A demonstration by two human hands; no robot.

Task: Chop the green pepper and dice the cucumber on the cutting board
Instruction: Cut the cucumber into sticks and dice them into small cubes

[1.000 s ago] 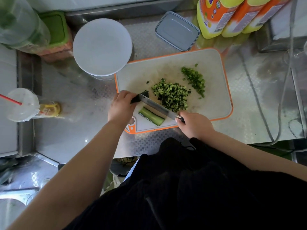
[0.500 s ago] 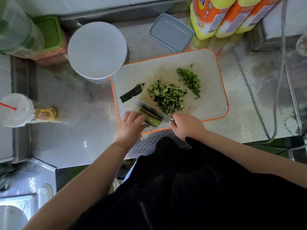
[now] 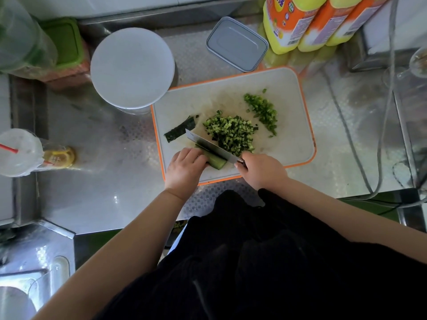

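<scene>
1. A white rectangular plastic cutting board with an orange rim was laid on the patterned stainless-steel counter, its near edge close to the counter's front edge.
2. A pale green cucumber length was held down at the board's near-left corner by the left hand, the fingers curled over it.
3. The dark handle of a steel-bladed knife was gripped by the right hand; the blade was laid across the cucumber length, tip toward the far left.
4. A heap of diced cucumber was seen mid-board, just beyond the blade, and a smaller row of chopped green pepper farther right.
5. A dark green peel strip was left near the board's left edge.
6. Bare board was left on the right side.
7. A round white lid overlapped the board's far-left corner; a grey rectangular lidded box and 3 yellow-and-orange bottles were ranged behind the far edge.
</scene>
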